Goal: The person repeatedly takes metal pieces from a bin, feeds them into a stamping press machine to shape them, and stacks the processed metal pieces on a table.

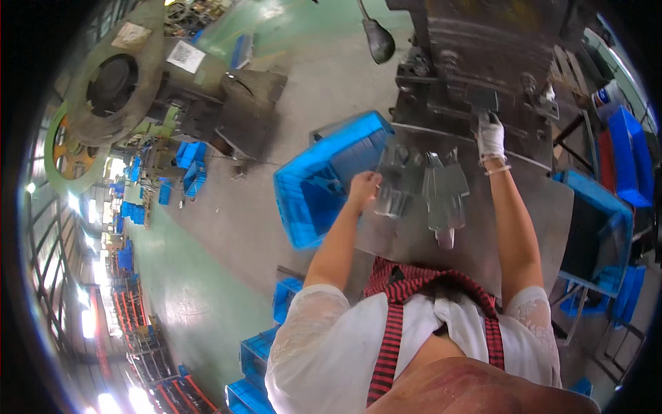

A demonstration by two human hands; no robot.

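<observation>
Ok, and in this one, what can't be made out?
All in the head view:
Bare left hand: blur hides whether its grip holds any of the shiny, flat metal pieces nearby.
White-gloved right hand: its fingertips are too dark and small against the large dark metal machine.
That machine's top: cut off by the upper edge.
White paper label on the left: its marks are too small to read.

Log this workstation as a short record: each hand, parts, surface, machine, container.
Left hand: bare, fingers curled, beside the left pile; grip unclear
Right hand: white-gloved, at a dark flat piece; grip unclear
Parts: thin shiny pieces, a left pile and a right pile
Surface: grey table
Machine: dark press, beyond the table
Container: blue crate, at the table's left
</observation>
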